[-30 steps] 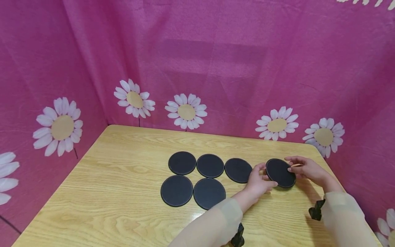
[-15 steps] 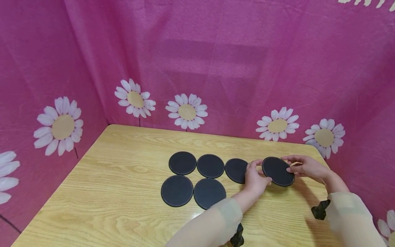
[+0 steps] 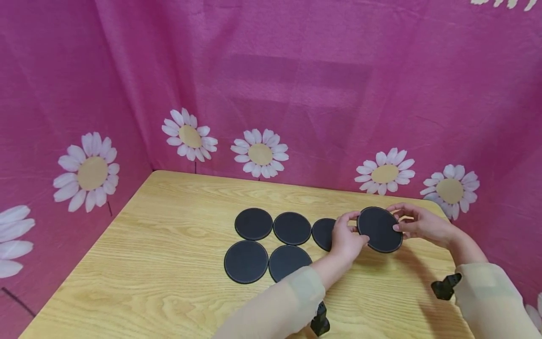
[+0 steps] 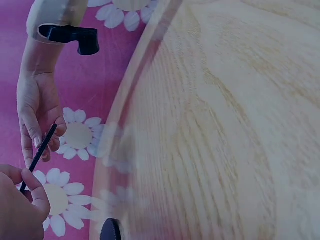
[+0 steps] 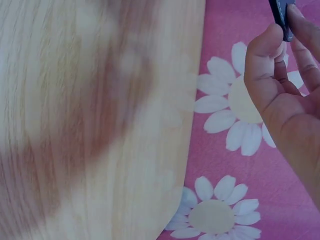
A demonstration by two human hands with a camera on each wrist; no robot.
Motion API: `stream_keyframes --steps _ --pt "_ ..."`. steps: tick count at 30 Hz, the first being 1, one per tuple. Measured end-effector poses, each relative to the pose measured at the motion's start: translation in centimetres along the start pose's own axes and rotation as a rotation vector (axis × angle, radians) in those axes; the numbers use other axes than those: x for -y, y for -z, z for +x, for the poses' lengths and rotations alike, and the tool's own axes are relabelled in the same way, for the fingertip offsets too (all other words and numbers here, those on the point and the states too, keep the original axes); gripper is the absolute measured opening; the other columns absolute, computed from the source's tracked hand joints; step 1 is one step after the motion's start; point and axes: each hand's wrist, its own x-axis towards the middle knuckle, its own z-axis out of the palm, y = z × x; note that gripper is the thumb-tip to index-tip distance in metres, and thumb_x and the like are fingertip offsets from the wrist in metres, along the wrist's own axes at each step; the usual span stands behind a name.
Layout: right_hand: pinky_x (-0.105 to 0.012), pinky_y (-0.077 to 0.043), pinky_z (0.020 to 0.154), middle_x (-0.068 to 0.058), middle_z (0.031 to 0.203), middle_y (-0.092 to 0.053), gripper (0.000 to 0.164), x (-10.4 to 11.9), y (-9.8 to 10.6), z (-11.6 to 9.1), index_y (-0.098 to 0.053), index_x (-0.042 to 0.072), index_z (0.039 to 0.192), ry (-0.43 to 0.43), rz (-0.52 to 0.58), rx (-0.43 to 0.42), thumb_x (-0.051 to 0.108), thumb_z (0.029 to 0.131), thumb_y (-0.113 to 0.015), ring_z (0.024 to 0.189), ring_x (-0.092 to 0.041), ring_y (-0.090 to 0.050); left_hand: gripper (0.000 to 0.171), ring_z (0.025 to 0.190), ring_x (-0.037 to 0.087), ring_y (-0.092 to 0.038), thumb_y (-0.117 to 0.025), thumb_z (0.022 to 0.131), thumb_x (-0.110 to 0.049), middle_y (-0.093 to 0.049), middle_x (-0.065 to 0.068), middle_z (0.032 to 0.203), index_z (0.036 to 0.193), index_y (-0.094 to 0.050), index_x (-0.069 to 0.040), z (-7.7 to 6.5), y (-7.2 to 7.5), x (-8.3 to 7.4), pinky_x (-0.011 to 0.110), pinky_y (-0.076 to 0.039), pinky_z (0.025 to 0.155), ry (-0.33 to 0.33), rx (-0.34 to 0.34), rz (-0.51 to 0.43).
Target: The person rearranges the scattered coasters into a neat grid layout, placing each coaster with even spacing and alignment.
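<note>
Both hands hold one round black coaster (image 3: 379, 229) up over the right part of the table, tilted toward the head camera. My left hand (image 3: 348, 239) pinches its left edge, thumb on the near face. At the right edge, my right hand (image 3: 425, 227) grips it between thumb and fingers. The left wrist view shows this coaster (image 4: 42, 152) edge-on between the two hands. Only its corner appears in the right wrist view, pinched by the right thumb and fingers. A flat coaster (image 3: 323, 233) on the table is partly covered by my left hand.
More black coasters lie flat and close together: two (image 3: 253, 224) (image 3: 292, 228) in the back row, two (image 3: 246, 262) (image 3: 289, 262) in the front row. The wooden table (image 3: 169, 226) meets a pink flowered cloth (image 3: 296, 94) behind and at the sides.
The held coaster has risen a little and tilted more upright, shifting slightly left. My left hand has moved left and up, now covering more of the nearest flat coaster.
</note>
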Motion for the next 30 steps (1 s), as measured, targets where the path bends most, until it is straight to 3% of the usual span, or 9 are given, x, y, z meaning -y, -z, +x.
stream_keyframes --steps 8,15,20,25,30 --pt "-0.035 -0.056 0.07 -0.007 0.106 -0.051 0.04 1.1 -0.3 -0.3 -0.044 0.005 0.129 0.064 -0.012 -0.035 0.007 0.092 -0.059 0.083 -0.015 -0.061 0.06 0.074 0.006 -0.052 -0.072 0.065 0.019 -0.056 -0.017 0.099 0.11 -0.067 -0.021 -0.2 1.2 -1.1 0.02 -0.044 0.052 -0.016 0.018 0.032" --pt "-0.034 -0.056 0.069 -0.006 0.101 -0.051 0.041 2.3 -1.2 -0.3 -0.045 0.003 0.127 0.078 -0.043 -0.072 0.009 0.09 -0.062 0.081 -0.015 -0.06 0.061 0.072 0.009 -0.052 -0.069 0.065 0.022 -0.058 -0.012 0.096 0.11 -0.067 -0.018 -0.5 2.2 -2.1 0.022 -0.043 0.052 -0.004 0.027 -0.002" --pt "-0.035 -0.057 0.068 -0.007 0.1 -0.051 0.043 3.3 -2.1 -0.7 -0.044 0.001 0.127 0.067 -0.049 -0.089 0.009 0.089 -0.064 0.08 -0.016 -0.06 0.059 0.066 0.008 -0.051 -0.07 0.068 0.019 -0.057 -0.003 0.081 0.112 -0.066 -0.02 -0.8 3.2 -2.6 0.022 -0.04 0.048 0.009 0.077 0.019" --pt "-0.035 -0.057 0.069 -0.011 0.101 -0.051 0.046 4.1 -3.2 -1.2 -0.044 0.001 0.127 0.048 -0.067 -0.115 0.011 0.088 -0.066 0.081 -0.018 -0.061 0.06 0.068 0.005 -0.053 -0.07 0.069 0.017 -0.058 -0.006 0.083 0.117 -0.065 -0.019 -1.0 4.2 -2.8 0.021 -0.047 0.053 -0.032 0.118 0.082" --pt "-0.036 -0.057 0.069 -0.012 0.102 -0.051 0.047 4.5 -4.6 -1.7 -0.044 0.002 0.127 0.047 -0.07 -0.152 0.013 0.087 -0.067 0.082 -0.017 -0.061 0.06 0.073 0.002 -0.055 -0.073 0.069 0.014 -0.059 -0.007 0.1 0.12 -0.062 -0.017 -1.1 5.4 -3.0 0.018 -0.049 0.057 -0.136 0.172 0.221"
